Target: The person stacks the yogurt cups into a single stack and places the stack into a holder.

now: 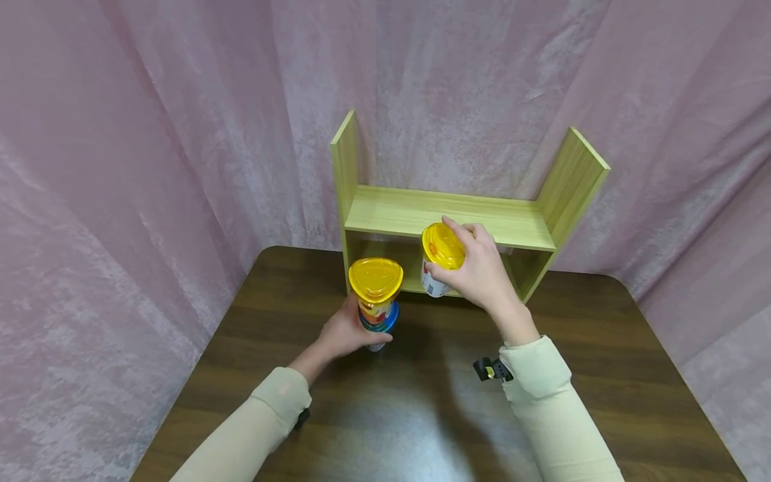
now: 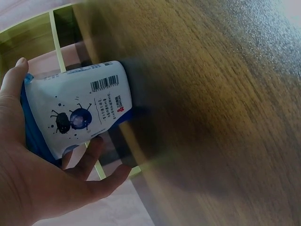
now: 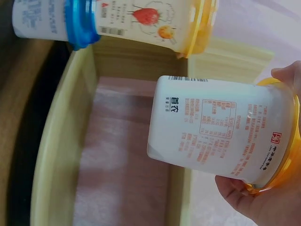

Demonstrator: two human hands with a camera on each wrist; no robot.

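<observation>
Yellow-lidded cup (image 1: 442, 258) hangs in the right hand (image 1: 476, 271), whose grip closes around its upper part near the lid, with the cup's long axis tipped a little off upright and its base clear of the surface (image 1: 421, 402). It sits just in front of the wooden shelf (image 1: 452, 214), level with the lower opening, which lies directly behind it. The left hand (image 1: 346, 331) grasps the base of a stack of cups (image 1: 376, 298) standing on the surface to the left; the stack looks like two or three cups, though the wrist view is blurred.
</observation>
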